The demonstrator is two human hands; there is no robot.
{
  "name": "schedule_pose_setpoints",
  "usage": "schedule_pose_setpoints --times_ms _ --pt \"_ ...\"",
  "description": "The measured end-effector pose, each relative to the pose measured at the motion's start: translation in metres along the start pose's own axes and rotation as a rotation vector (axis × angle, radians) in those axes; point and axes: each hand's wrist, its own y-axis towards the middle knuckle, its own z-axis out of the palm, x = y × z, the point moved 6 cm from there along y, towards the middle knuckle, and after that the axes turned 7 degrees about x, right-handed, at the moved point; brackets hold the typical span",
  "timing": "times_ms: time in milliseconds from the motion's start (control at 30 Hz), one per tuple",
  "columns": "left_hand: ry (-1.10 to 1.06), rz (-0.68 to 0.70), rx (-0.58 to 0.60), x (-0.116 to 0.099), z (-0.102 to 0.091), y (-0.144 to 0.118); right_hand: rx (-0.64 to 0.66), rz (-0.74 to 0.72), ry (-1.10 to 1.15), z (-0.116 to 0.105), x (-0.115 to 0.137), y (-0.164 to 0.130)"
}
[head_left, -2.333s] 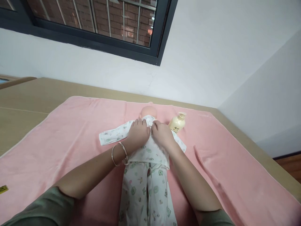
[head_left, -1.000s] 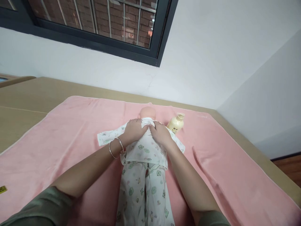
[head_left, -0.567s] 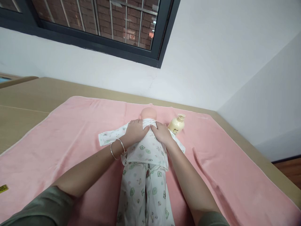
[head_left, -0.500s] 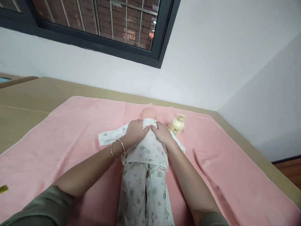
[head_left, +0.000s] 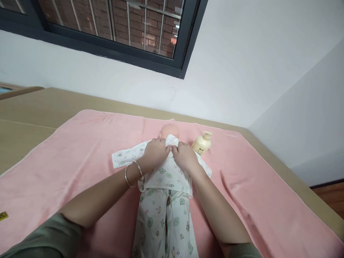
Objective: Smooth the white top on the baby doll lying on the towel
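Observation:
A baby doll (head_left: pixel 169 131) lies on its back, its bald head toward the wall. It is dressed in a white printed top (head_left: pixel 168 173) and matching trousers (head_left: pixel 176 220). At the neck of the top, my left hand (head_left: pixel 156 153) pinches the cloth between thumb and fingers. My right hand (head_left: pixel 185 156) grips the cloth just beside it, thumbs close together. Between them the collar fabric is bunched up over the doll's lower face. The sleeves spread out to both sides.
A cream pump bottle (head_left: pixel 202 143) stands just right of the doll's shoulder. Beneath everything lies a pink blanket (head_left: pixel 88 143) on a wooden surface (head_left: pixel 32 107). A white wall (head_left: pixel 215 89) with a dark-framed window (head_left: pixel 113 43) rises behind. A small yellow label (head_left: pixel 3 215) is at far left.
My fingers, which lay flat on the doll's chest, have curled in and closed on the top's neckline. The collar cloth is now raised and bunched between my hands.

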Motion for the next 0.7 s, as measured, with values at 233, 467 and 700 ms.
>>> schedule_pose_setpoints --times_ms 233,467,700 --pt "-0.268 -0.007 0.135 0.008 -0.032 -0.004 0.018 -0.042 0.115 -0.019 0.007 -0.014" --pt "-0.436 -0.076 0.004 0.028 -0.044 0.002 -0.112 -0.245 0.028 0.012 0.034 -0.012" --pt "-0.453 -0.081 -0.004 0.036 -0.041 0.008 -0.177 -0.223 0.056 0.015 0.029 -0.008"
